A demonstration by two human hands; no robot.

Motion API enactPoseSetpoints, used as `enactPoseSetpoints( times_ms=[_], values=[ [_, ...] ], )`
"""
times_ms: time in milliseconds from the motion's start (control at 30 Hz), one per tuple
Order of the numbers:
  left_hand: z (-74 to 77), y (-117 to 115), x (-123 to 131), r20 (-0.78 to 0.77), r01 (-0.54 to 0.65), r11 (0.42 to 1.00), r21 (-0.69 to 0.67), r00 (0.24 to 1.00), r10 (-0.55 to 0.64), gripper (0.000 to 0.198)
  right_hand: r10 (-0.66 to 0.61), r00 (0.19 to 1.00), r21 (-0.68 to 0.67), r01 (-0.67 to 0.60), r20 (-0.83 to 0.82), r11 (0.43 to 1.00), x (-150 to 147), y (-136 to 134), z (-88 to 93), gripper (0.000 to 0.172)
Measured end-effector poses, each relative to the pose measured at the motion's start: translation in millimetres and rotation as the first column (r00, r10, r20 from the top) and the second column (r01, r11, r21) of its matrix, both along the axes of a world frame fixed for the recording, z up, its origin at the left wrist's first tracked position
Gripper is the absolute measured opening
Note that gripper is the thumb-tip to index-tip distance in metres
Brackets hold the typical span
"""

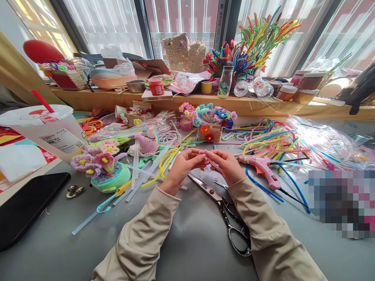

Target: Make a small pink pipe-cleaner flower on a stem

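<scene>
Above the grey table, my left hand (181, 167) and my right hand (227, 166) meet, both with fingers pinched together. Between the fingertips is a small piece of pink pipe cleaner (206, 155), bent or coiled; the fingers cover much of it. Large black-handled scissors (218, 197) lie partly spread just below my hands, reaching under the right forearm. A pink glue gun (263, 167) rests on its side to the right of my right hand, its black cord trailing. Yellow pipe cleaners (166, 160) and clear glue sticks (146, 175) lie left of my left hand.
A pipe-cleaner flower pot (109, 179), a drink cup (55, 132) and a black phone (29, 207) stand or lie at left. A flower basket (209, 134) is ahead. Loose pipe cleaners (269, 140) are heaped at right. Jars and a glass bottle (225, 84) line the windowsill.
</scene>
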State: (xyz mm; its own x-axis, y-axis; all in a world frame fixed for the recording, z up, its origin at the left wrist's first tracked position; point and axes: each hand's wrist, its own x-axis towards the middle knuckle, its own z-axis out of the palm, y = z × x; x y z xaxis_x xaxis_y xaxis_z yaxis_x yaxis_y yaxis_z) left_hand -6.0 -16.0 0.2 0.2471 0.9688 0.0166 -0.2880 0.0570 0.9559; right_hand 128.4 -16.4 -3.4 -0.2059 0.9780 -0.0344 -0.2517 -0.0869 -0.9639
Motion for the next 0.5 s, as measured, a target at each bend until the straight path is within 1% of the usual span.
enactPoseSetpoints(
  times_ms=[100,233,333,500],
  values=[
    [-0.9,1.0,-0.3,-0.021,-0.094,0.995,0.031,0.995,0.094,0.023,-0.039,0.999,0.012,0.039,0.038,0.999,1.8,1.3,-2.9,0.023],
    [-0.7,1.9,-1.2,-0.019,-0.152,0.987,0.058,0.988,0.154,0.025,-0.063,0.991,0.066,0.056,0.119,0.996,4.1,3.6,-5.6,0.025],
    [-0.3,1.8,-1.7,-0.028,-0.172,0.983,0.07,0.984,0.174,0.026,-0.027,0.99,0.078,0.017,0.139,0.997,3.9,3.7,-5.1,0.025],
    [-0.3,2.0,-1.1,-0.078,-0.157,0.983,0.096,0.983,0.164,0.028,0.051,0.985,0.12,-0.071,0.163,0.99,4.1,1.9,-2.6,0.025]
  ],
)
